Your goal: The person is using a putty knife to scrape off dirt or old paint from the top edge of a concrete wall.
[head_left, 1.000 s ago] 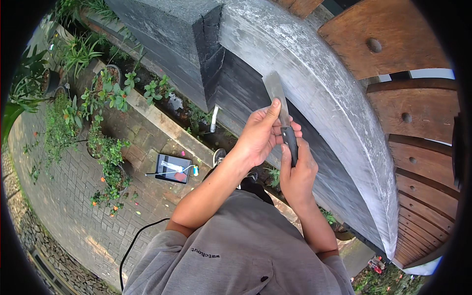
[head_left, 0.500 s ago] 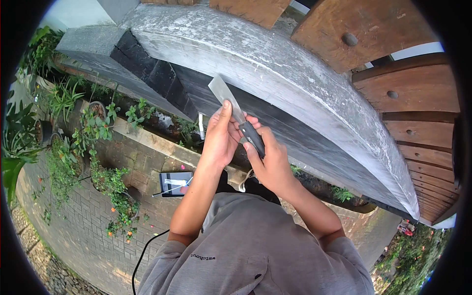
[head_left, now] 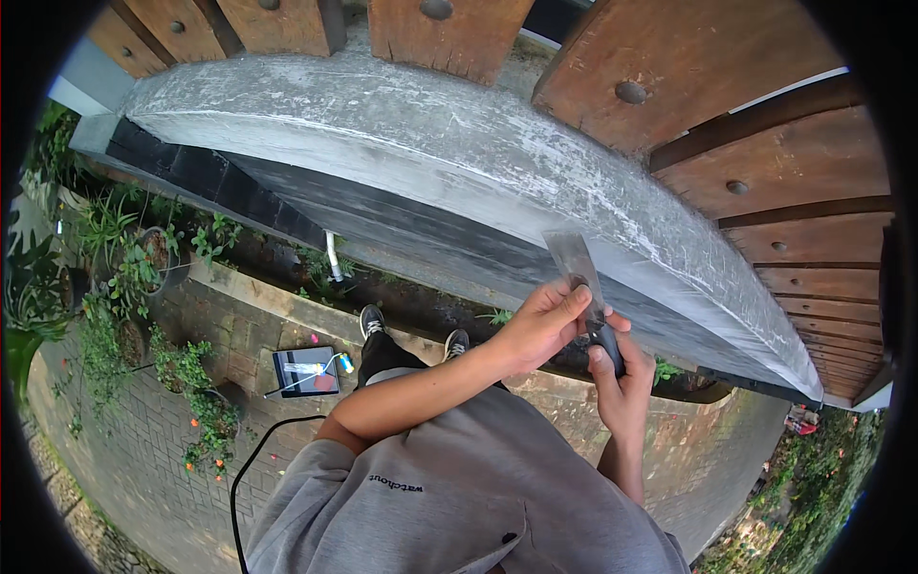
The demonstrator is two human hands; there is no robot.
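Observation:
Both my hands are on a putty knife (head_left: 571, 256) with a flat metal blade and a dark handle. My right hand (head_left: 623, 383) wraps round the handle from below. With thumb and fingers, my left hand (head_left: 541, 330) pinches the lower part of the blade near the handle. The blade points up and slightly left, its wide end in front of the pale front edge of a curved grey concrete wall ledge (head_left: 459, 110). Whether blade and ledge touch, I cannot tell.
Brown wooden slats (head_left: 688, 67) rise beyond the ledge. Below it runs a planting trough with a white pipe (head_left: 333, 256). A dark tray (head_left: 307, 371) with small tools lies on the brick paving (head_left: 296, 421). Potted plants (head_left: 215, 411) stand at the left.
My hands and the putty knife have moved right and down, and the left forearm now reaches across my front. The view has shifted too, bringing my shoes and more of the tray's tools into sight.

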